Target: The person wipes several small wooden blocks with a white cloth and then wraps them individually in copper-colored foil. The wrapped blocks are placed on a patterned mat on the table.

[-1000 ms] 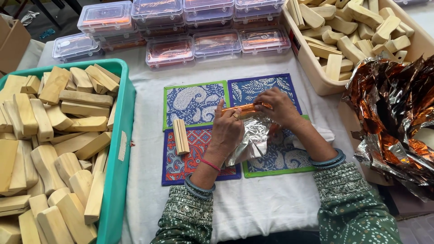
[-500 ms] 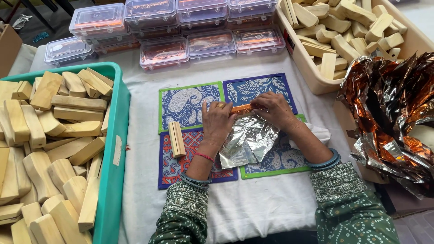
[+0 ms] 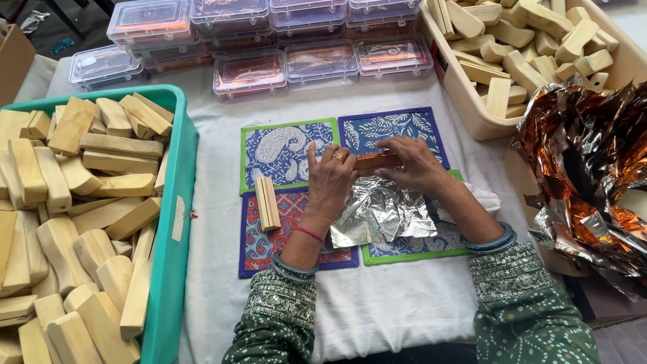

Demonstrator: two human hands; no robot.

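Note:
My left hand [image 3: 330,185] and my right hand [image 3: 412,165] together hold a small bar wrapped in copper-coloured foil [image 3: 376,160], fingers pressed on its ends. Under them a crinkled silver foil sheet [image 3: 381,217] hangs down over patterned mats. A blue mat with a green border [image 3: 280,149] and a blue mat with a purple border [image 3: 397,125] lie beyond the hands. A pair of small wooden sticks [image 3: 267,202] lies on the red and blue mat [image 3: 259,243], just left of my left hand.
A teal bin [image 3: 174,222] full of wooden blocks stands at left. A beige bin [image 3: 465,101] of wooden blocks sits at the back right. Clear lidded plastic boxes [image 3: 249,71] line the back. A heap of crumpled copper foil [image 3: 593,168] fills the right side.
Both hands have kept working at the bar over the silver foil. The left hand's fingers have risen onto the bar's left end; the foil sheet hangs a little lower.

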